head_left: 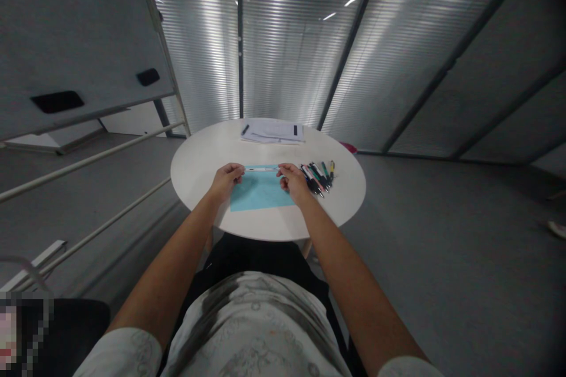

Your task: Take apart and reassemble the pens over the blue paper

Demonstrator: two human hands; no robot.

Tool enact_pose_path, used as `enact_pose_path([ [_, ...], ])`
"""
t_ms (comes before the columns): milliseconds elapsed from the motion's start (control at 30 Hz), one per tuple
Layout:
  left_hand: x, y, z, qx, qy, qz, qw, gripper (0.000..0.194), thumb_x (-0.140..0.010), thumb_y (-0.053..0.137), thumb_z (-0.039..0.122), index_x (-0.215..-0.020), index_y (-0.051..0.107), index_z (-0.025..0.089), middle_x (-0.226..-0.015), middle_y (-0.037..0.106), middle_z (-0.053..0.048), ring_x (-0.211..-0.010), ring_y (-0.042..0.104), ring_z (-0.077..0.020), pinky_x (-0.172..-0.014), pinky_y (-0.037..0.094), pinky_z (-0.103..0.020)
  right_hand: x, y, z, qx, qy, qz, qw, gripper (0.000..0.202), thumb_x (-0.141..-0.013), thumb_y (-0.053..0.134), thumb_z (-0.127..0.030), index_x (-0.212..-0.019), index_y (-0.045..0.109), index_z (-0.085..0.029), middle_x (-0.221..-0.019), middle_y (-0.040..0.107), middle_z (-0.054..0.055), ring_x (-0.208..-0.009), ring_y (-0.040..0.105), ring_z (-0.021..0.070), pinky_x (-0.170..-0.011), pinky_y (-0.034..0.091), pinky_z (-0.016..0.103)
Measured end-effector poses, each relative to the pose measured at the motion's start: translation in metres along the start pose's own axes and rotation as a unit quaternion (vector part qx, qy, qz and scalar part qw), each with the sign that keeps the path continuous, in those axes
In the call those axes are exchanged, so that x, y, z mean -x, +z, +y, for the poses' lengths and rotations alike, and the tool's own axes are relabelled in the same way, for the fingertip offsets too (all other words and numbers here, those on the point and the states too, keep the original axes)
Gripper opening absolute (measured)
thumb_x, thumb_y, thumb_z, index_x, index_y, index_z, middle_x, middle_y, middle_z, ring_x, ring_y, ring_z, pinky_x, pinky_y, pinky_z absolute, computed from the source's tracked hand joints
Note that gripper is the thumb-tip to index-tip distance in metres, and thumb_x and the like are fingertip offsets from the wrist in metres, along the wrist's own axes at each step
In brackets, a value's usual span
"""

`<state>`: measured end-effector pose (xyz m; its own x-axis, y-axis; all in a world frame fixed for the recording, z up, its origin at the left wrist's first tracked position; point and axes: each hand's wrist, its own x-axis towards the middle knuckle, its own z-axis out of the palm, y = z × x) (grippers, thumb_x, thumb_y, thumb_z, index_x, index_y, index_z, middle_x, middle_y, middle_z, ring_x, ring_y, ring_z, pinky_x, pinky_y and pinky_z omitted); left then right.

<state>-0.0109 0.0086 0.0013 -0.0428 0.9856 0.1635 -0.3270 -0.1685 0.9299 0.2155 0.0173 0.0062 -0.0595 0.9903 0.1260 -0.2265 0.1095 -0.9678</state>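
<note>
Centrally, the left hand (228, 180) and right hand (293, 181) grip one white stick (261, 169) in their fingers over one blue sheet (262, 193); at least five pens (315, 185) lie right of centre.

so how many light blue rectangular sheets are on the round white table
1. The light blue rectangular sheet lies on the round white table, with the left hand and right hand at its far corners, holding a slim white item. More could be hidden underneath.
</note>
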Motion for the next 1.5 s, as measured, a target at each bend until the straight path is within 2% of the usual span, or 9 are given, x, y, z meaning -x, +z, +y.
enact_pose_path([
  [133,-0.0003,0.0000,-0.0003,-0.018,-0.012,-0.003,1.000,0.031,-0.057,0.084,0.029,-0.079,0.069,0.014,-0.059,0.057,0.001,-0.053,0.049,-0.0083,-0.053,0.036,-0.023,0.0009,0.0013,-0.0015,0.008,0.013,0.001,1.000,0.039,-0.070,0.070,-0.051,-0.090,0.060,-0.019,-0.065,0.060,-0.005,-0.037,0.044,0.0043,-0.033,0.026,0.017],
  [267,-0.0008,-0.0006,-0.0009,-0.028,-0.017,-0.005,0.999,0.031,-0.058,0.083,0.030,-0.080,0.070,0.013,-0.058,0.057,0.001,-0.053,0.048,-0.0078,-0.053,0.035,-0.023,0.0013,0.0025,-0.0019,0.020,-0.002,0.006,1.000,0.041,-0.066,0.073,-0.052,-0.086,0.060,-0.019,-0.069,0.062,-0.005,-0.037,0.044,0.0031,-0.033,0.025,0.017],
  [567,-0.0022,-0.0021,-0.0034,-0.032,-0.011,0.001,0.999,0.033,-0.059,0.083,0.040,-0.065,0.063,0.014,-0.061,0.059,-0.001,-0.053,0.050,-0.0085,-0.055,0.036,-0.024,0.0029,0.0031,-0.0005,0.033,-0.019,-0.039,0.998,0.039,-0.072,0.071,-0.051,-0.092,0.059,-0.020,-0.071,0.064,-0.004,-0.038,0.045,0.0041,-0.033,0.027,0.017],
  [767,-0.0034,-0.0026,-0.0057,-0.045,-0.003,0.012,0.999,0.038,-0.064,0.079,0.046,-0.059,0.058,0.015,-0.058,0.057,-0.001,-0.051,0.048,-0.0084,-0.053,0.035,-0.024,0.0056,0.0057,-0.0038,0.028,-0.032,-0.054,0.998,0.048,-0.067,0.075,-0.045,-0.103,0.054,-0.022,-0.077,0.067,-0.004,-0.039,0.047,0.0048,-0.033,0.028,0.017],
  [867,-0.0042,-0.0041,-0.0070,-0.047,0.000,0.009,0.999,0.037,-0.065,0.079,0.046,-0.062,0.060,0.015,-0.060,0.058,-0.001,-0.052,0.048,-0.0084,-0.054,0.037,-0.024,0.0065,0.0069,-0.0043,0.036,-0.033,-0.044,0.998,0.044,-0.069,0.073,-0.047,-0.100,0.055,-0.021,-0.075,0.066,-0.004,-0.038,0.047,0.0048,-0.033,0.027,0.017],
  [1033,-0.0053,-0.0057,-0.0079,-0.043,-0.004,-0.003,0.999,0.034,-0.061,0.081,0.043,-0.068,0.065,0.014,-0.066,0.061,-0.002,-0.054,0.050,-0.0083,-0.055,0.037,-0.024,0.0040,0.0060,-0.0014,0.054,-0.024,-0.029,0.998,0.037,-0.074,0.067,-0.053,-0.088,0.056,-0.021,-0.055,0.054,-0.008,-0.034,0.040,0.0051,-0.032,0.024,0.017],
  [1233,-0.0049,-0.0043,-0.0076,-0.045,-0.006,0.010,0.999,0.032,-0.061,0.082,0.041,-0.066,0.064,0.014,-0.064,0.060,-0.002,-0.053,0.049,-0.0083,-0.054,0.037,-0.025,0.0011,0.0030,0.0013,0.009,-0.008,-0.043,0.999,0.040,-0.067,0.073,-0.049,-0.092,0.057,-0.023,-0.071,0.060,-0.005,-0.041,0.046,0.0047,-0.034,0.027,0.017],
  [1333,-0.0048,-0.0034,-0.0074,-0.051,-0.004,0.017,0.999,0.034,-0.061,0.081,0.043,-0.064,0.062,0.014,-0.063,0.060,-0.003,-0.053,0.049,-0.0084,-0.054,0.037,-0.025,0.0007,0.0011,0.0028,0.007,0.003,-0.057,0.998,0.038,-0.065,0.074,-0.045,-0.090,0.059,-0.021,-0.070,0.061,-0.004,-0.047,0.050,0.0067,-0.037,0.032,0.017],
  [1500,-0.0039,-0.0025,-0.0064,-0.052,-0.008,0.019,0.998,0.038,-0.061,0.081,0.047,-0.062,0.060,0.015,-0.062,0.060,-0.002,-0.052,0.049,-0.0086,-0.053,0.037,-0.025,0.0027,0.0012,0.0017,0.018,-0.019,-0.057,0.998,0.033,-0.064,0.074,-0.042,-0.085,0.060,-0.021,-0.069,0.061,-0.003,-0.056,0.053,0.0089,-0.039,0.035,0.016],
])
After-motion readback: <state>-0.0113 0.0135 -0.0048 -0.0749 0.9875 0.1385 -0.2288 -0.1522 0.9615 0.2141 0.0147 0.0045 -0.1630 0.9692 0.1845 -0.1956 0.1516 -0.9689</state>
